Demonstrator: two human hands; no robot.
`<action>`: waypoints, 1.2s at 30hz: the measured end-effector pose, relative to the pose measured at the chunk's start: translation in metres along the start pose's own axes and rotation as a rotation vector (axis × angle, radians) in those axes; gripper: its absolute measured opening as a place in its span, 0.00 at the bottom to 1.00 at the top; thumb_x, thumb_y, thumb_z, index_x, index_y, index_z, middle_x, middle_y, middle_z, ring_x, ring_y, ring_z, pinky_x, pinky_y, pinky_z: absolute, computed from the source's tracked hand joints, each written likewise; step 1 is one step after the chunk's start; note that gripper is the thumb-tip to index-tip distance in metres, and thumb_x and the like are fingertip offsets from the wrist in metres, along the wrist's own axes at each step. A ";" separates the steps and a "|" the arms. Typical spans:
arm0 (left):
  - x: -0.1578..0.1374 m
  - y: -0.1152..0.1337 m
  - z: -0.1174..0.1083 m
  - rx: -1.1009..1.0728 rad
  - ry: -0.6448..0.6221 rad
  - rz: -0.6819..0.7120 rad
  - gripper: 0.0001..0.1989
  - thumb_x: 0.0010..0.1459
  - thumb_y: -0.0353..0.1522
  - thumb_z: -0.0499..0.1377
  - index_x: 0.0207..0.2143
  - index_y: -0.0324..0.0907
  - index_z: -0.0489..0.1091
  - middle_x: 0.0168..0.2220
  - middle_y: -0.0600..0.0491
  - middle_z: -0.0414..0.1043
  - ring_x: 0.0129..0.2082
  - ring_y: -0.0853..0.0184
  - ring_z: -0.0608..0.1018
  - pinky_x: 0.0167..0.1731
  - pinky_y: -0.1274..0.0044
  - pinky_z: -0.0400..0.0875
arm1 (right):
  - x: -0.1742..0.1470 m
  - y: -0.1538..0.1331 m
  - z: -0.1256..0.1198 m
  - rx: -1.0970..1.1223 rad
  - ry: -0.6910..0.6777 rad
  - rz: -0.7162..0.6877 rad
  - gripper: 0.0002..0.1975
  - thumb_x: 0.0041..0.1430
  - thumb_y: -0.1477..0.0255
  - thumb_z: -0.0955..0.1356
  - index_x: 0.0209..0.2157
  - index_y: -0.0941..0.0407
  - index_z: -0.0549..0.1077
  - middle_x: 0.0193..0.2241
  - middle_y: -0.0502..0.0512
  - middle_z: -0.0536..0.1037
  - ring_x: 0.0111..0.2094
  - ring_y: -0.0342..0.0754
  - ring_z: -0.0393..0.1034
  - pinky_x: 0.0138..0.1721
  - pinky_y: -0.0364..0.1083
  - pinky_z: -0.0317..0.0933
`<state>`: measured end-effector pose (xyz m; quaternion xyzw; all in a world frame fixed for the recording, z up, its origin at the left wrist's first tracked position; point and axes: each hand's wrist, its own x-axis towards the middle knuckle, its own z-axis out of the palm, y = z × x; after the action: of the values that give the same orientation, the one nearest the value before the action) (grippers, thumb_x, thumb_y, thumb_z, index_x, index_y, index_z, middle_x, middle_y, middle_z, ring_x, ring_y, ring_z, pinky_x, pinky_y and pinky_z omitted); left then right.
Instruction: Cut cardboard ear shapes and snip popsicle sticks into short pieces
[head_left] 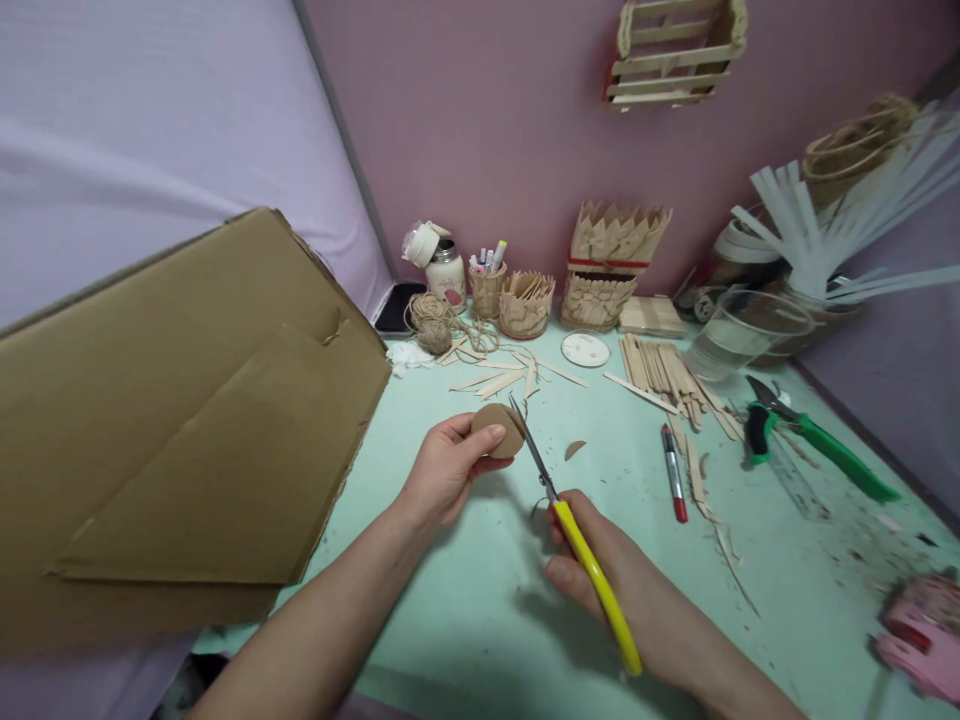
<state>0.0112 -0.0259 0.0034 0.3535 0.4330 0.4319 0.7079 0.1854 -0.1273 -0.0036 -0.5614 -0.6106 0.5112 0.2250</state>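
Pinched in the left hand point(448, 468), a cardboard disc point(498, 428) meets scissors point(576, 540) gripped by the right hand point(600, 575).

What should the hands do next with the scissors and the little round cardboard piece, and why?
Probably close the scissors for one small snip. The right hand holds the yellow handles, and the blades already meet the edge of the round cardboard piece pinched in the left hand. A trimmed sliver on the table suggests the rim is being cut bit by bit.
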 end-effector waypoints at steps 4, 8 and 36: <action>-0.002 0.001 0.002 0.003 -0.012 -0.008 0.15 0.42 0.35 0.70 0.32 0.36 0.77 0.30 0.51 0.76 0.30 0.71 0.74 0.31 0.79 0.72 | -0.001 0.000 0.000 -0.005 -0.019 0.002 0.16 0.60 0.55 0.62 0.36 0.53 0.58 0.32 0.53 0.67 0.34 0.51 0.62 0.34 0.49 0.57; -0.003 0.002 0.004 0.004 -0.015 -0.020 0.15 0.41 0.35 0.71 0.31 0.35 0.77 0.30 0.51 0.75 0.29 0.71 0.74 0.31 0.79 0.72 | -0.003 0.000 0.001 0.023 -0.032 -0.012 0.17 0.59 0.54 0.63 0.37 0.53 0.58 0.33 0.53 0.68 0.35 0.52 0.62 0.35 0.50 0.57; -0.003 0.005 -0.002 0.042 -0.070 -0.159 0.15 0.40 0.36 0.71 0.28 0.35 0.77 0.29 0.50 0.75 0.29 0.70 0.74 0.31 0.78 0.72 | 0.000 0.000 0.003 0.016 0.122 0.060 0.18 0.59 0.58 0.62 0.22 0.53 0.56 0.19 0.46 0.62 0.22 0.44 0.53 0.23 0.43 0.49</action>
<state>0.0066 -0.0268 0.0081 0.3478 0.4434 0.3526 0.7470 0.1829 -0.1283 -0.0049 -0.6077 -0.5745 0.4876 0.2508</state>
